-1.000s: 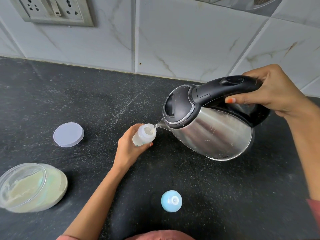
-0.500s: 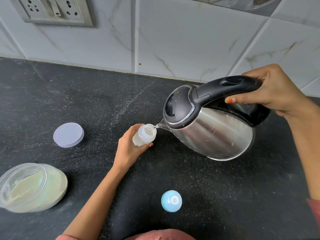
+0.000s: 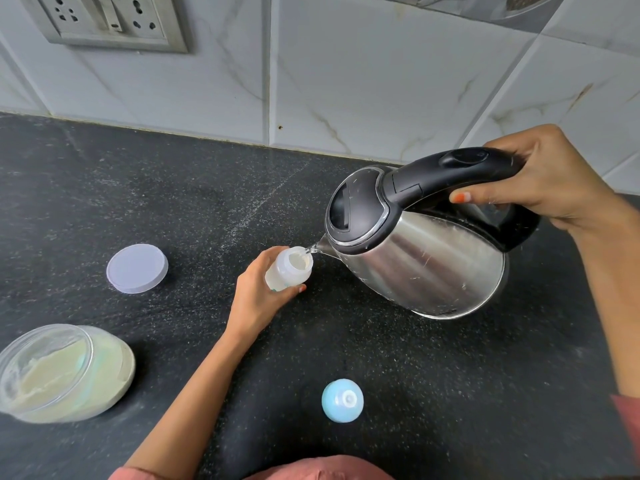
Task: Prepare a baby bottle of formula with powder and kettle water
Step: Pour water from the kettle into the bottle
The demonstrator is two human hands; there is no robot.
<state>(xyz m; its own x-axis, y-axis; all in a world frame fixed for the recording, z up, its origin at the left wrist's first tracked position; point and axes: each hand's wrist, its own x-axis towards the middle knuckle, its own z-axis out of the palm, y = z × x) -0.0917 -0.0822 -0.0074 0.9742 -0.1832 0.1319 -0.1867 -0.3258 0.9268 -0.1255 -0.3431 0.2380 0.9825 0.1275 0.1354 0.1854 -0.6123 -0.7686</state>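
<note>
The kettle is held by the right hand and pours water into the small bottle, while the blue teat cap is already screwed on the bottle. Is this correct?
Not quite. The head view shows the blue teat cap lying on the black counter, apart from the bottle, whose mouth is open. The rest holds: the right hand tilts the kettle and water runs into the bottle, held by the left hand.

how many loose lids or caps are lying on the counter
2: a round lilac lid lies flat at left, behind the open powder jar; a blue bottle cap sits near the front edge. None seems hidden.
</note>
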